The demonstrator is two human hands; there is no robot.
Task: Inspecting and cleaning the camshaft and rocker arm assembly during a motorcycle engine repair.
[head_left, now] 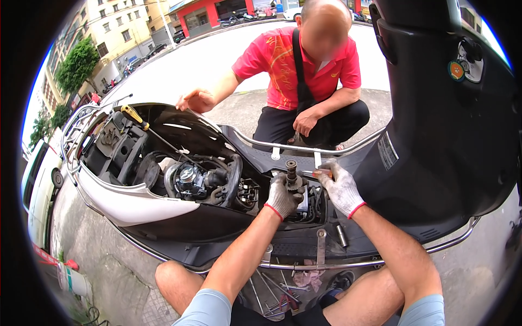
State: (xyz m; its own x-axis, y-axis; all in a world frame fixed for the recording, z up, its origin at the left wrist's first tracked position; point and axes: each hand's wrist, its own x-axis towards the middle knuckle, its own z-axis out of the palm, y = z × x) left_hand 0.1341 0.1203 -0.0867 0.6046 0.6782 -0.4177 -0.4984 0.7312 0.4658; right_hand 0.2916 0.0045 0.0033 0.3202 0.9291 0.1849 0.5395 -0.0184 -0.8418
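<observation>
My left hand (284,196), in a white work glove with a red cuff, is closed around a greasy metal gear shaft (292,173) held upright. It is above the opened compartment (315,209) in the scooter's footboard. My right hand (341,189), gloved alike, is just to the right of the shaft. Its fingers pinch a small orange-red piece (323,173), mostly covered by the glove; its kind is unclear. Below my right wrist, a silver socket-like cylinder (341,236) lies on the black footboard (293,251).
The scooter's engine (191,182) is exposed at left, with a yellow-handled screwdriver (134,117) leaning across the bay. A person in a red shirt (280,70) squats opposite, one hand on the body panel. Several tools (274,293) and a pink rag (309,278) lie between my legs.
</observation>
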